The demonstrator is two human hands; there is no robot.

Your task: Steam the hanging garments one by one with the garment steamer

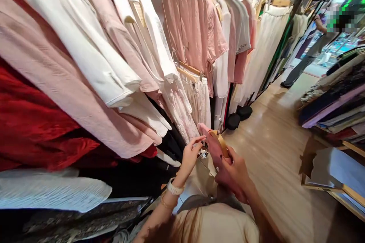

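My right hand (232, 171) is shut on a wooden hanger (219, 143), which carries a folded-over pink garment (212, 146). My left hand (190, 156) is raised just left of that garment, its fingertips beside a small shiny, patterned object (203, 153). Whether those fingers pinch the object or only touch it is hidden. A white band (174, 187) circles my left wrist. Both hands are in front of my chest, close to the lower edge of the hanging clothes.
A dense rail of hanging garments (114, 76) fills the left and centre. Black bags (238, 117) sit on the wooden floor (279, 152) beneath it. Stacked fabrics (333, 98) and a cardboard box (327, 167) stand at right, with a person (308, 49) far back.
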